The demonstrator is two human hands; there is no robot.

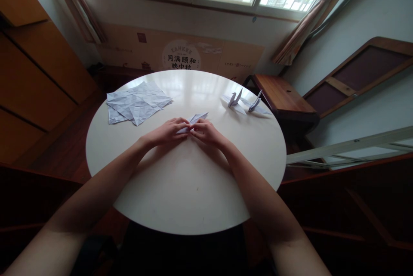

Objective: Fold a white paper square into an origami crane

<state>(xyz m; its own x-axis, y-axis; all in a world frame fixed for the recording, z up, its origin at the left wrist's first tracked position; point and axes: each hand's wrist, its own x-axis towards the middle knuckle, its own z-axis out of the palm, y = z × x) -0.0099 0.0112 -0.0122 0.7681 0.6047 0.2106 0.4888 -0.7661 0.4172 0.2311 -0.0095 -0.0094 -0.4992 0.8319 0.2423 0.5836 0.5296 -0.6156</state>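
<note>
A partly folded white paper piece [195,119] lies near the middle of the round white table [180,194]. My left hand [167,131] and my right hand [206,132] meet over it, fingers curled and pinching its near end. The paper's pointed tip sticks out beyond my fingers toward the far side. Much of the piece is hidden under my fingers.
A pile of creased white paper sheets [137,103] lies at the table's far left. Two folded paper cranes [235,100] [256,103] stand at the far right. A wooden bench [280,97] sits beyond the table's right edge, windows behind.
</note>
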